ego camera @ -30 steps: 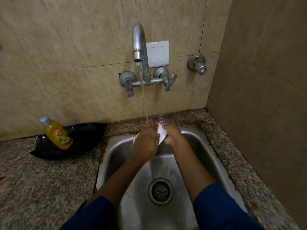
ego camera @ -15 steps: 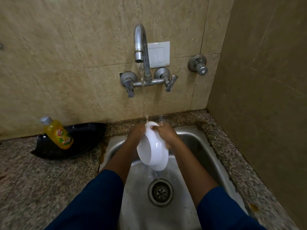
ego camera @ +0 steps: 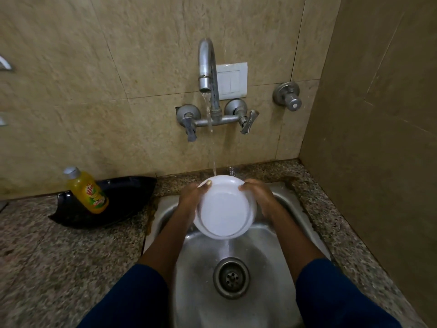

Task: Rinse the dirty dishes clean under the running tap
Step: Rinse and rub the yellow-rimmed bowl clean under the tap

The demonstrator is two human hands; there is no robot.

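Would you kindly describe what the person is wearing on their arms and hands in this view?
Both arms wear dark blue sleeves pushed up, leaving the forearms bare. The left hand and the right hand are bare: no gloves, and no rings, watch or bracelets that I can see. The left thumbnail shows a pale yellowish coating. The sleeves are plain, with no markings visible.

1. A speckled granite counter [ego camera: 47, 256] runs along the tiled wall and wraps around the far and right sides of the basin.
2. A steel sink [ego camera: 279, 235] is set into the counter, its drain [ego camera: 231, 278] near the middle of the bowl.
3. On the left part of the counter, against the wall, lies a black curved tray [ego camera: 123, 204].
4. A yellow bottle [ego camera: 88, 191] with a grey cap leans tilted in that tray, cap toward the wall.
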